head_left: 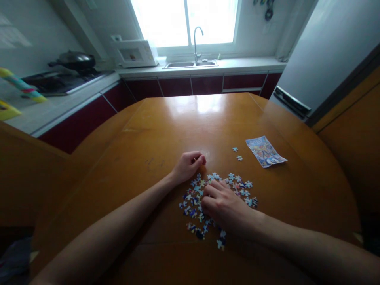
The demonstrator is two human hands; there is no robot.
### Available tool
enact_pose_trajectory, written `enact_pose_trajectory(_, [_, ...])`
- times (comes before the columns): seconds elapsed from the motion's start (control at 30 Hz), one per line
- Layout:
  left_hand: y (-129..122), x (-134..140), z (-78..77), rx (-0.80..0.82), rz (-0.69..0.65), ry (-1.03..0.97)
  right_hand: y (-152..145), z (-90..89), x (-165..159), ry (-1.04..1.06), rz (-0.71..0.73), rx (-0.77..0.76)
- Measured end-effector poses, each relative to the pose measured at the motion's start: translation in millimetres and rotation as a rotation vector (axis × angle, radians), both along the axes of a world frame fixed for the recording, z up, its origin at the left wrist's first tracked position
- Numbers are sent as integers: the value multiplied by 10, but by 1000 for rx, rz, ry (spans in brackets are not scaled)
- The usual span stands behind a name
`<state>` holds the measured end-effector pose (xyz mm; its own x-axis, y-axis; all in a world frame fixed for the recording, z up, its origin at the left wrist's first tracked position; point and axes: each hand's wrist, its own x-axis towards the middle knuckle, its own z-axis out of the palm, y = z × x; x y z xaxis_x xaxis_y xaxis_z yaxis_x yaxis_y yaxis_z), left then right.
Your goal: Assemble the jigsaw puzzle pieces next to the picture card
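Observation:
A loose pile of small jigsaw puzzle pieces (197, 190), mostly pale blue with some dark blue ones, lies spread on the wooden table. My right hand (221, 202) is over the middle of the pile, its fingers bent down among the pieces. Whatever its fingertips grip, if anything, is hidden beneath the hand. At the pile's upper left edge my left hand (189, 165) rests on the table. Its fingers are curled in, with no piece visible in them. Two separate pieces, one upper (235, 149) and one lower (239, 158), lie beyond the pile.
A creased, colourful picture sheet (265, 151) lies right of the two separate pieces. The wooden table (166, 130) has rounded sides. Beyond it stand a counter with a sink (190, 64), a white microwave (135, 53), a stove with a wok (75, 60), and a fridge (332, 51) on the right.

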<state>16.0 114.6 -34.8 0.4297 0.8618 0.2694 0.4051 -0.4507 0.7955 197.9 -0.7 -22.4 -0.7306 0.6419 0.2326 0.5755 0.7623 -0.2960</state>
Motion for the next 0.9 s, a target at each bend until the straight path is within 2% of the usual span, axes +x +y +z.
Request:
enact_pose_trajectory(0.27, [1, -3, 6, -11, -3, -10, -16, -7, -16, 61, -42, -67])
enact_pose_trajectory(0.4, [3, -6, 7, -5, -3, 9, 39, 126, 61, 277, -10, -315])
enact_pose_trajectory(0.47, [1, -6, 14, 0, 1, 20, 119, 213, 191, 369, -116, -477])
enact_pose_trajectory(0.57, [-1, -7, 29, 11, 2, 33, 295, 330, 494, 438, -286, -567])
enact_pose_trajectory(0.63, [0, -10, 36, 18, -2, 42, 410, 394, 715, 399, -347, -603])
enact_pose_trajectory(0.7, [3, -14, 39, 16, -7, 49, 490, 455, 900, 270, -368, -546])
enact_pose_trajectory(0.77, [8, -19, 37, 11, -10, 48, 521, 516, 1027, 129, -346, -489])
enact_pose_trajectory(0.9, [20, -30, 26, 7, -12, 56, 486, 618, 1143, -75, -258, -551])
